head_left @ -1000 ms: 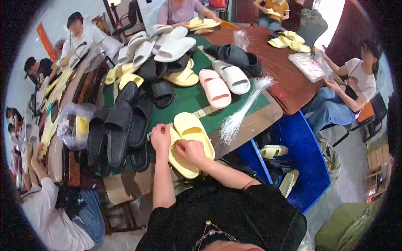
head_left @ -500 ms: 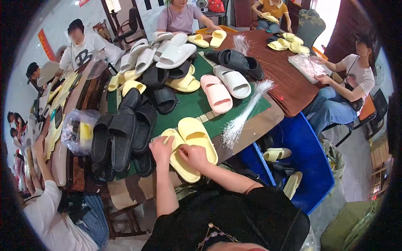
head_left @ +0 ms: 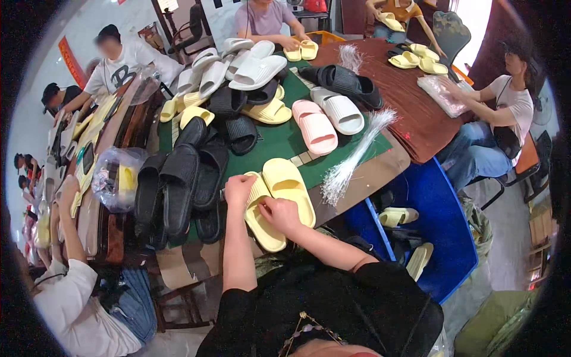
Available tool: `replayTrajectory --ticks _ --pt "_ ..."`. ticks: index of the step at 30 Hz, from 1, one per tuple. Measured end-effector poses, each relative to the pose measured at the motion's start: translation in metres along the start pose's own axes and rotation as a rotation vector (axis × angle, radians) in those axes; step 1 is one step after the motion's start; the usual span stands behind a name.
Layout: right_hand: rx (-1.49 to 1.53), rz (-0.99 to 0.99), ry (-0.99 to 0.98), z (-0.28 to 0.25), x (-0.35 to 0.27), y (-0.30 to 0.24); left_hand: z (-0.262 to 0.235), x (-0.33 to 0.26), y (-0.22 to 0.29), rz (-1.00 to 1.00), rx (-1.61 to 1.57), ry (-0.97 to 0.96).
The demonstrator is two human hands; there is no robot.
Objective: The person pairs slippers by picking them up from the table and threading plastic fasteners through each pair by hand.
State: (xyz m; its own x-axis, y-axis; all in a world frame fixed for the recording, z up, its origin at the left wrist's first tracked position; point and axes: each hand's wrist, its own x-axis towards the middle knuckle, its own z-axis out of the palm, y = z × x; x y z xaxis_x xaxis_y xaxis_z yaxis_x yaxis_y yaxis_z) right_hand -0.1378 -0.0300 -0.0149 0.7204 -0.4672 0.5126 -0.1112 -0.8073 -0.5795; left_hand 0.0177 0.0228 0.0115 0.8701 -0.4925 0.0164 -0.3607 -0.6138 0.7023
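A pair of yellow slide slippers lies at the table's near edge, toes pointing away. My left hand (head_left: 238, 191) grips the outer side of the strap on the left yellow slipper (head_left: 267, 237), fingers curled over it. Against the inner side of that strap, my right hand (head_left: 279, 214) is closed, its fingertips tucked at the foot opening; whatever it may pinch is hidden. Touching on the right is the other yellow slipper (head_left: 292, 191). Black slippers (head_left: 180, 193) are stacked left of my hands. Beyond lie a pink slipper (head_left: 315, 128) and a white slipper (head_left: 338, 111).
White slippers (head_left: 257, 70) pile up farther back. A bundle of thin clear ties (head_left: 357, 160) lies right of the yellow pair. Below the table's right edge stands a blue bin (head_left: 443, 238) holding slippers. A clear plastic bag (head_left: 107, 178) sits left. Several co-workers sit around the tables.
Both my hands stay at the left yellow slipper's strap with little movement. The view shifts slightly. Across the table, a co-worker in purple has brought two yellow slippers together.
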Motion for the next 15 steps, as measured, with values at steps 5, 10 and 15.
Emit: replayTrajectory --ticks 5,10,15 --pt "0.054 0.0 -0.011 -0.006 0.001 -0.005 0.028 0.001 -0.022 0.213 -0.043 0.338" --pt "0.218 0.112 -0.169 -0.037 -0.002 -0.007 0.028 -0.006 -0.012 0.297 -0.034 0.449" --pt "0.218 0.229 -0.327 -0.113 -0.001 -0.006 0.03 -0.01 -0.007 0.251 -0.121 0.462"
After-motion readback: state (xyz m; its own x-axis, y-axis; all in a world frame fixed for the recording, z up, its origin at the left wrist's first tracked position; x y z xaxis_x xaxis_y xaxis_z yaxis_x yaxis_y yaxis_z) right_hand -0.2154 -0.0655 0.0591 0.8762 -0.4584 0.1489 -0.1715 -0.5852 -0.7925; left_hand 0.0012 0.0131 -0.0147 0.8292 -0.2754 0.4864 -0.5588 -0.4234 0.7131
